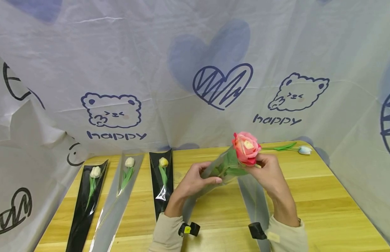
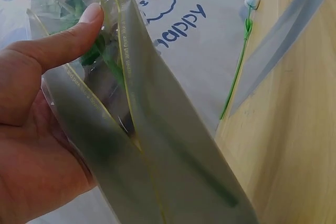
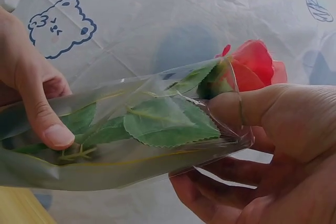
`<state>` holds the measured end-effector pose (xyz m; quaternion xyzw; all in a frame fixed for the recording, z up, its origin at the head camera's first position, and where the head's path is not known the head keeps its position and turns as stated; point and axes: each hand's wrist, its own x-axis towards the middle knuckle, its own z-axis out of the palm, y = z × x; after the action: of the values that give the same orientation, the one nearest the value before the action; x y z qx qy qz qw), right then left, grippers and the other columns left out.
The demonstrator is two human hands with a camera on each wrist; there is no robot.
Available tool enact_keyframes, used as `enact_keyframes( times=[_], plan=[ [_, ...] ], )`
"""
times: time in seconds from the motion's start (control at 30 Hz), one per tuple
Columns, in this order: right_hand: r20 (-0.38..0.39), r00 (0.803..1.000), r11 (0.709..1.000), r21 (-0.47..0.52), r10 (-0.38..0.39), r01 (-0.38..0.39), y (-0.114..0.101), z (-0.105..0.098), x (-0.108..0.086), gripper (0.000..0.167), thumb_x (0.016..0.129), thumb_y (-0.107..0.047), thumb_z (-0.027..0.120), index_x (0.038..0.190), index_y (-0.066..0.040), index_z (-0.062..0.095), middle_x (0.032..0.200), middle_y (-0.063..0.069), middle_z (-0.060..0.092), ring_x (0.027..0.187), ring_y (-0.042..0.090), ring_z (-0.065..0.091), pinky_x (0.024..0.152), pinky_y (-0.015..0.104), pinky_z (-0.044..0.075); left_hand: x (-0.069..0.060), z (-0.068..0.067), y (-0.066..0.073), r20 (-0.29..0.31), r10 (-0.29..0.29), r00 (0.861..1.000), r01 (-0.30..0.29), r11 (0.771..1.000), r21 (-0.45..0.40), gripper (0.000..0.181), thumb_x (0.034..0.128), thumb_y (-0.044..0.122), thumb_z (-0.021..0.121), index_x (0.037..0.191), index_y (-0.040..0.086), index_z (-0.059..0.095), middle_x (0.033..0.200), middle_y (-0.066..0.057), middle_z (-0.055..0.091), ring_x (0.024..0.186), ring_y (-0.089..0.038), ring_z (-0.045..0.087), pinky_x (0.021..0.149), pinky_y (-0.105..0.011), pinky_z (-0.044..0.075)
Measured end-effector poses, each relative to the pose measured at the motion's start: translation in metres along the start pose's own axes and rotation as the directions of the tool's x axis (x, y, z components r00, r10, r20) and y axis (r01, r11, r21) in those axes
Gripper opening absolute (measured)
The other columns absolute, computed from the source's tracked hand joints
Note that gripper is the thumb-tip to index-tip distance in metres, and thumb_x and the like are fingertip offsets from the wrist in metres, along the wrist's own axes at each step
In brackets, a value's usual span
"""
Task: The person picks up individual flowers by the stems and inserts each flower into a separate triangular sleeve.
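Observation:
A pink rose (image 1: 246, 148) with green leaves stands in a grey, clear-fronted sleeve (image 2: 173, 145), its bloom outside the top opening. My left hand (image 1: 195, 178) grips the sleeve below the bloom, thumb across the clear front over the leaves and stem. At the sleeve's mouth, my right hand (image 3: 283, 145) pinches the clear edge just under the bloom, thumb on the near side and fingers beneath. Through the grey film the lower stem shows faintly in the left wrist view.
On the left of the wooden table (image 1: 321, 196) lie sleeved tulips: two black sleeves (image 1: 83, 210) (image 1: 155, 175) around a grey one (image 1: 110, 217). Another grey sleeve (image 1: 253, 196) lies beneath my hands. A pale blue tulip (image 1: 304, 150) lies at the back right, before a printed cloth (image 1: 169, 115).

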<state>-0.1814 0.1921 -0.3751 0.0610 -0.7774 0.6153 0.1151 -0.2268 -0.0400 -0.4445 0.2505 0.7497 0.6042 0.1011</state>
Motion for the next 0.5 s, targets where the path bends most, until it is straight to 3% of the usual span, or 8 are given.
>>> enact_keyframes(
  times=[0.13, 0.33, 0.5],
  plan=[
    [0.035, 0.999, 0.999, -0.028, 0.019, -0.019, -0.0003, 0.0013, -0.0003, 0.02, 0.085, 0.012, 0.073, 0.103, 0.018, 0.07, 0.098, 0.017, 0.071, 0.083, 0.01, 0.058, 0.068, 0.023, 0.051, -0.0007, 0.0003, 0.0007, -0.003, 0.002, 1.0, -0.002, 1.0, -0.014, 0.039, 0.0882, 0.007, 0.082, 0.125, 0.0, 0.07, 0.103, -0.01, 0.07, 0.085, -0.013, 0.061, 0.075, -0.027, 0.051],
    [0.052, 0.997, 0.997, -0.052, 0.051, -0.048, -0.0014, 0.0021, -0.0003, 0.02, 0.085, 0.012, 0.071, 0.104, 0.019, 0.069, 0.09, 0.013, 0.067, 0.077, 0.012, 0.055, 0.065, 0.023, 0.049, -0.0007, -0.0002, 0.0006, -0.003, 0.007, 1.0, -0.007, 1.0, -0.03, 0.042, 0.0881, 0.006, 0.082, 0.127, 0.0, 0.069, 0.107, -0.011, 0.071, 0.088, -0.013, 0.062, 0.076, -0.027, 0.052],
    [0.05, 0.998, 0.997, -0.065, 0.047, -0.044, -0.005, -0.0039, -0.0038, 0.026, 0.091, 0.007, 0.069, 0.116, 0.016, 0.068, 0.11, 0.024, 0.068, 0.09, 0.016, 0.063, 0.072, 0.022, 0.054, 0.0007, -0.0022, -0.0059, 0.015, 0.0, 1.0, 0.001, 0.997, -0.075, 0.043, 0.0906, 0.007, 0.079, 0.131, -0.001, 0.067, 0.109, -0.013, 0.072, 0.089, -0.014, 0.065, 0.076, -0.028, 0.053]
  ],
)
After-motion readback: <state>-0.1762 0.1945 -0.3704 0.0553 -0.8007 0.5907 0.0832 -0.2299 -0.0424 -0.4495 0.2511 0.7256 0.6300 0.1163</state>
